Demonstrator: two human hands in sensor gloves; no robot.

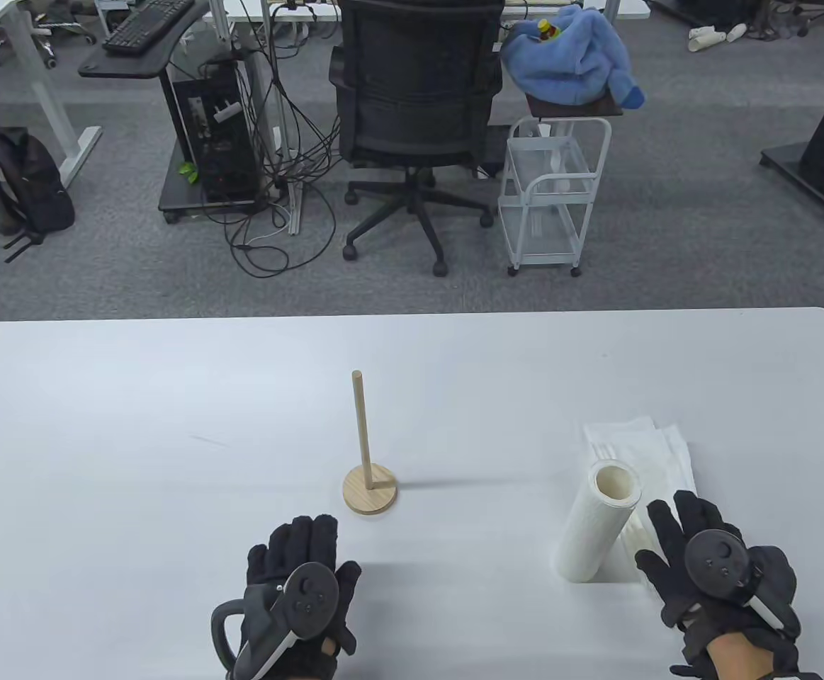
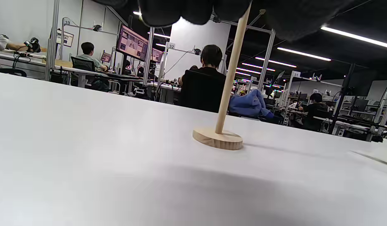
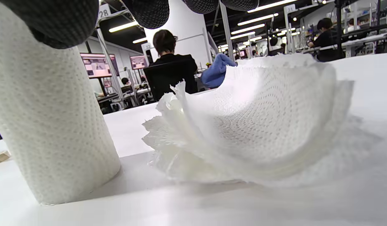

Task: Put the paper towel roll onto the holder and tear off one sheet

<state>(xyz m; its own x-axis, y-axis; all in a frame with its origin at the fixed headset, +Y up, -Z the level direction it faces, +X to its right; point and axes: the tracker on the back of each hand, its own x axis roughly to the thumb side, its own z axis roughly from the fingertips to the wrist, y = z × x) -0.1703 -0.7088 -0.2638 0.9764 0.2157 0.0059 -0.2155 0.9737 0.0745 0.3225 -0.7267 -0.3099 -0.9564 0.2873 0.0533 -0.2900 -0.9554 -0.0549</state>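
The wooden holder (image 1: 369, 489), a round base with a thin upright rod, stands bare at the table's middle; it shows again as the holder (image 2: 223, 119) in the left wrist view. A white paper towel roll (image 1: 596, 524) stands upright to the right, also seen as the roll (image 3: 49, 131) close to the right wrist camera. My left hand (image 1: 302, 567) lies flat near the front edge, below the holder, holding nothing. My right hand (image 1: 695, 559) rests just right of the roll, fingers straight, its thumb near the roll's side; whether it touches is unclear.
A pile of loose torn paper towel sheets (image 1: 642, 446) lies behind and right of the roll, seen as the sheets (image 3: 259, 125) in the right wrist view. Beyond the table's far edge stand an office chair (image 1: 415, 120) and a white cart (image 1: 553, 191).
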